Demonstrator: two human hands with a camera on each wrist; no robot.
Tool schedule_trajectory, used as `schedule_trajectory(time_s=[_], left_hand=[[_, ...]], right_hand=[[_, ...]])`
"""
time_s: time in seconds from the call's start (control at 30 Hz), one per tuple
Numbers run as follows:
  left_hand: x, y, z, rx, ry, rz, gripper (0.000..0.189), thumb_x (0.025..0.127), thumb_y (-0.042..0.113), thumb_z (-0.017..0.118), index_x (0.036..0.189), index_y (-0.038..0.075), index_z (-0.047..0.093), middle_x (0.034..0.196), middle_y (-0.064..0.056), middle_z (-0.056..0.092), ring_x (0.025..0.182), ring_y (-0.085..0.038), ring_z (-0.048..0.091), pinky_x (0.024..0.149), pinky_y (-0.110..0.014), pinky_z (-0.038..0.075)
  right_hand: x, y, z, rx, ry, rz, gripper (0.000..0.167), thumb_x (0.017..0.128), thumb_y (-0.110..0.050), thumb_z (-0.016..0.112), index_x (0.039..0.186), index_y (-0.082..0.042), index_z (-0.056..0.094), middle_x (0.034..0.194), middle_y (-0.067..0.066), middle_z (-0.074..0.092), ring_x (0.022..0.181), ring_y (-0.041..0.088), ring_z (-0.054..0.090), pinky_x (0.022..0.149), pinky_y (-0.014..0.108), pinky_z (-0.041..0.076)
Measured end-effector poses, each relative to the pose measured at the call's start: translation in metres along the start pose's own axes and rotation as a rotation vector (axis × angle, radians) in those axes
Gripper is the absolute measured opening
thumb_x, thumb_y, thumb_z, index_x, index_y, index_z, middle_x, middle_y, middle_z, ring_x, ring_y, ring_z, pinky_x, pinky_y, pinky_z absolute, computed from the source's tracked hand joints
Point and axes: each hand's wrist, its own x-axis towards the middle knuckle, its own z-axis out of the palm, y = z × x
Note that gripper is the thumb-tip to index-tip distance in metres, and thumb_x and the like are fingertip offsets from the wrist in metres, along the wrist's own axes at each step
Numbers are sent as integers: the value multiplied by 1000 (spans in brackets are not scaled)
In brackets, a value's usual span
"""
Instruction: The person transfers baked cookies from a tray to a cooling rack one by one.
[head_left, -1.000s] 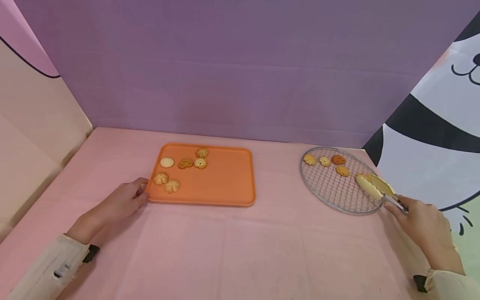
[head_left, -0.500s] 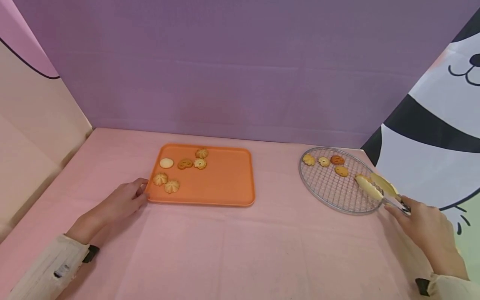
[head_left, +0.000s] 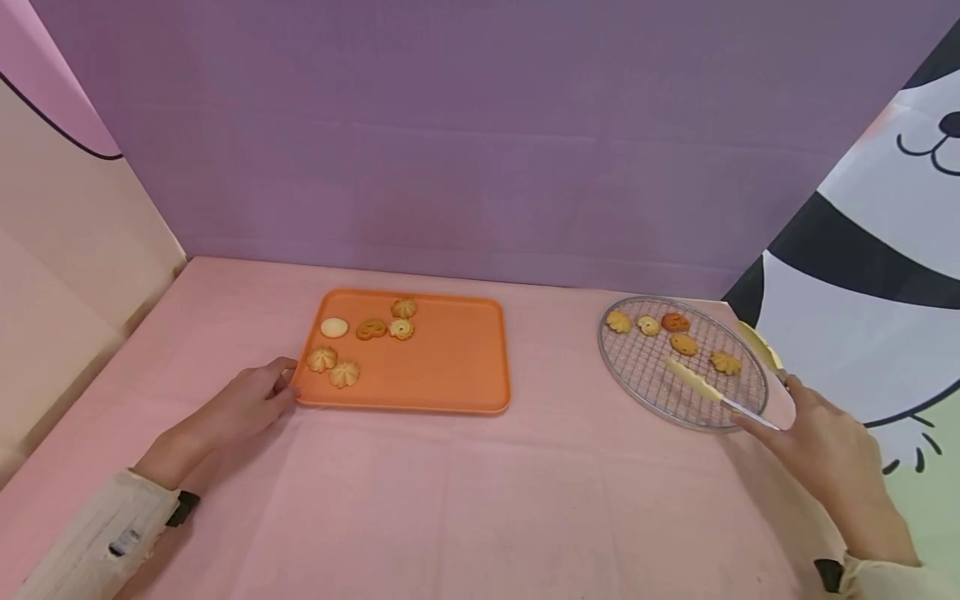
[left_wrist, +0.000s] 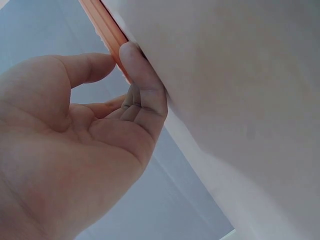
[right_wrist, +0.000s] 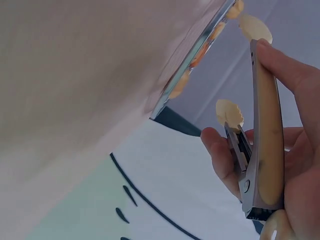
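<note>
My left hand (head_left: pixel 251 408) pinches the left edge of an orange tray (head_left: pixel 450 358) between thumb and fingers. The left wrist view shows the thumb and a finger at the tray's edge. Kitchen tongs with cream tips (head_left: pixel 693 379) are in my right hand (head_left: pixel 836 454), their arms spread wide with nothing between the tips. The tongs reach over a round wire rack (head_left: pixel 637 371). On the rack, a flower-shaped cookie (head_left: pixel 725 362) lies between the two tong arms. In the right wrist view, thumb and fingers lie on the two arms of the tongs (right_wrist: pixel 268 135).
Several other cookies, among them a red-brown one (head_left: pixel 676 322), lie along the back of the rack. Several cookies sit on the tray's left half, including a pale round one (head_left: pixel 333 327). A purple backdrop (head_left: pixel 480 142) rises behind the pink tabletop (head_left: pixel 480 500).
The tongs were closed around the flower-shaped cookie; now they have spread apart and the cookie lies on the rack. My right hand has shifted slightly left. The left hand has stayed put.
</note>
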Motion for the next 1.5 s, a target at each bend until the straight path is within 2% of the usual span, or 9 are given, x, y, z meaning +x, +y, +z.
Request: schedule_trajectory(time_s=[0.13, 0.27, 0.33, 0.57, 0.7, 0.83, 1.03, 1.23, 1.5], left_hand=[[0, 0, 0, 3, 0, -2, 45, 98, 8, 55, 135, -15, 44, 81, -4, 59, 69, -14, 53, 60, -27, 43], [0, 1, 0, 5, 5, 2, 45, 98, 9, 55, 135, -14, 45, 81, -4, 60, 70, -14, 53, 61, -28, 44], [0, 0, 0, 9, 10, 5, 44, 98, 8, 55, 134, -14, 45, 81, -4, 60, 70, -14, 53, 61, -28, 44], [0, -3, 0, 24, 14, 9, 43, 97, 8, 55, 133, -14, 46, 80, -3, 60, 69, -14, 54, 62, -28, 44], [0, -3, 0, 16, 17, 27, 41, 98, 7, 55, 132, -14, 47, 81, -3, 61, 70, -14, 54, 63, -28, 45], [0, -2, 1, 11, 20, 36, 41, 98, 7, 55, 132, -14, 46, 80, -3, 61, 69, -13, 54, 62, -28, 45], [0, -2, 1, 5, 14, 32, 42, 98, 7, 55, 133, -14, 46, 80, -3, 61, 69, -14, 54, 62, -28, 45], [-1, -2, 0, 4, 7, 23, 42, 98, 7, 54, 133, -14, 46, 81, -4, 61, 70, -14, 55, 62, -28, 45], [1, -5, 0, 12, 12, 23, 42, 98, 7, 53, 133, -14, 46, 79, -3, 60, 69, -15, 55, 63, -29, 46]], right_hand=[[-3, -7, -1, 22, 24, -40, 103, 78, -60, 76, 142, 12, 38, 118, 45, 52, 74, 52, 57, 57, 60, 48], [-5, -17, -4, 45, 47, -71, 100, 78, -59, 77, 140, 11, 40, 101, 37, 59, 62, 36, 56, 46, 47, 45], [-6, -23, -6, 53, 50, -85, 100, 79, -60, 75, 140, 11, 40, 97, 34, 59, 62, 35, 57, 45, 44, 44], [-7, -43, -12, 73, 110, -164, 99, 80, -56, 76, 146, 6, 38, 109, 34, 59, 71, 43, 61, 52, 56, 46], [-7, -54, -14, 88, 164, -228, 96, 78, -50, 80, 146, 3, 39, 109, 34, 61, 68, 42, 61, 46, 50, 43], [-9, -64, -14, 91, 193, -265, 92, 76, -49, 82, 139, 6, 44, 114, 36, 60, 71, 47, 61, 46, 52, 43], [-11, -78, -15, 92, 221, -301, 88, 74, -48, 83, 137, 3, 49, 128, 35, 55, 89, 57, 60, 60, 65, 46], [-11, -94, -14, 106, 277, -357, 85, 71, -46, 85, 133, 3, 52, 116, 32, 62, 82, 52, 63, 55, 61, 46], [-11, -116, -16, 104, 234, -379, 91, 73, -51, 83, 139, 2, 50, 125, 34, 58, 98, 57, 60, 66, 68, 48]])
